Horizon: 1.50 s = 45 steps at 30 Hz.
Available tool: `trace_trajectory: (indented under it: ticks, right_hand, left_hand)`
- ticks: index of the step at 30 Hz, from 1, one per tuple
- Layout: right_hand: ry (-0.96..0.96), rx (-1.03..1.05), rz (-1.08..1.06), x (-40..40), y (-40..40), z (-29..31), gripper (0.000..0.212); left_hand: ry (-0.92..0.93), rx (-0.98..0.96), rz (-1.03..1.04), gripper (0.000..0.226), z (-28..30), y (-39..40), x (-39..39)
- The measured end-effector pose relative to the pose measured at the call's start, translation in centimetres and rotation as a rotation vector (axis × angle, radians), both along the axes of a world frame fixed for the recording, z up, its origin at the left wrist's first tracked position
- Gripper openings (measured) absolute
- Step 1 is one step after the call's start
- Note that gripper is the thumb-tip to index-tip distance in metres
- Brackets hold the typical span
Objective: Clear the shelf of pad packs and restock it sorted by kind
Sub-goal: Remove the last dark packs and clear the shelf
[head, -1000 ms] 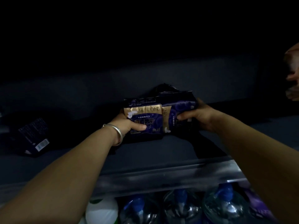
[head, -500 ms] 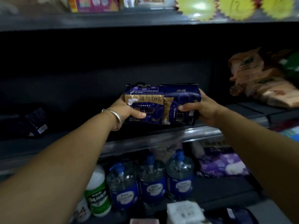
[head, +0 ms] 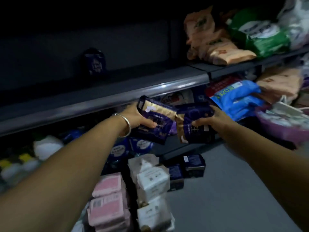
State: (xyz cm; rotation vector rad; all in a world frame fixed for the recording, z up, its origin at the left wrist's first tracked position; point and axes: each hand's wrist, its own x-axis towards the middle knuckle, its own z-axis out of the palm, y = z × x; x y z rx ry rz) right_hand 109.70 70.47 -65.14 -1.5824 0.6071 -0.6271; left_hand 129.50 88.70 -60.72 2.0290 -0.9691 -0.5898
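My left hand [head: 136, 117] grips a dark purple and gold pad pack [head: 156, 122], and my right hand [head: 211, 118] grips a second pack of the same kind [head: 192, 124]. Both packs hang in the air in front of and below the dark shelf's silver front rail [head: 117, 96]. One dark purple pack [head: 95, 61] still stands at the back of that shelf. On the grey floor lie piles of pink packs [head: 107, 203], white packs [head: 153, 180] and dark blue packs [head: 194, 164].
The neighbouring shelf holds orange packs [head: 215, 46] and green packs [head: 260, 32]. Below it sit a blue pack [head: 237, 97] and a purple one [head: 282, 126]. Bottles [head: 47, 146] line the lowest shelf at left. Grey floor [head: 225, 198] lies at lower right.
Both hands have carried the two purple packs off the shelf and down below its rail, and the packs have tilted apart. The view has swung down and right, showing the floor piles.
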Motion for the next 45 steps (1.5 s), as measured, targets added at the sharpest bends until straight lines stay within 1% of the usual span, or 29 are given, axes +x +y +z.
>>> trace_trajectory:
  ticks: [1,2,3,5,6,8,11,14,17,20,22,25,31,37,40,43,45]
  right_hand:
    - [0.073,-0.049,-0.052,-0.9,-1.1,-1.4,0.04]
    - [0.179,-0.117,-0.096,-1.6,-2.1,-2.8,0.046]
    - [0.32,-0.228,-0.118,-2.2,-3.2,-4.2,0.058]
    - [0.653,-0.458,-0.102,-2.9,-5.0,-6.8,0.092]
    - [0.783,-0.527,-0.091,-3.1,-5.5,-7.9,0.101]
    - [0.938,-0.65,-0.07,-3.3,-6.3,-9.8,0.107]
    - [1.066,-0.809,0.018,-2.8,-7.5,-12.3,0.102]
    - [1.089,-0.889,0.122,-1.7,-8.8,-14.8,0.095]
    - [1.07,-0.941,0.211,0.2,-9.5,-17.3,0.095]
    - [1.042,-0.973,0.265,2.3,-9.9,-19.5,0.097]
    - [1.043,-0.964,0.334,3.6,-9.8,-20.7,0.098]
    - [1.107,-0.948,0.467,4.7,-9.5,-22.0,0.103]
    - [1.173,-0.936,0.517,5.5,-9.6,-22.0,0.109]
    - [1.226,-0.975,0.531,5.6,-9.3,-21.8,0.114]
    - [1.231,-1.009,0.542,5.7,-9.3,-21.8,0.115]
    - [1.207,-1.002,0.579,5.9,-9.4,-21.0,0.116]
    - [1.156,-0.972,0.623,6.4,-9.1,-19.6,0.108]
  left_hand:
    - [-0.072,0.08,0.031,0.092,-1.5,-1.4,-0.4]
    - [-0.14,0.151,0.034,0.109,-3.1,-2.8,-0.8]
    - [-0.193,0.222,0.013,0.114,-4.7,-4.2,-1.4]
    - [-0.264,0.321,-0.04,0.113,-7.1,-6.6,-3.6]
    - [-0.302,0.36,-0.064,0.113,-8.4,-8.0,-4.6]
    - [-0.386,0.446,-0.099,0.112,-10.7,-10.6,-6.2]
    - [-0.465,0.601,-0.121,0.11,-14.6,-13.4,-7.1]
    - [-0.502,0.722,-0.136,0.104,-18.2,-14.7,-6.8]
    - [-0.525,0.815,-0.164,0.105,-21.2,-15.0,-6.0]
    - [-0.572,0.869,-0.192,0.112,-23.1,-15.3,-5.2]
    - [-0.564,0.92,-0.239,0.121,-24.0,-15.5,-4.8]
    - [-0.518,0.998,-0.323,0.132,-24.9,-15.4,-4.5]
    - [-0.465,1.043,-0.371,0.141,-24.7,-15.3,-4.3]
    - [-0.494,1.045,-0.397,0.137,-23.7,-15.2,-4.6]
    - [-0.477,1.036,-0.4,0.136,-23.6,-15.2,-4.6]
    - [-0.447,0.97,-0.385,0.129,-22.9,-15.0,-4.2]
    - [-0.446,0.894,-0.348,0.115,-22.0,-14.7,-3.7]
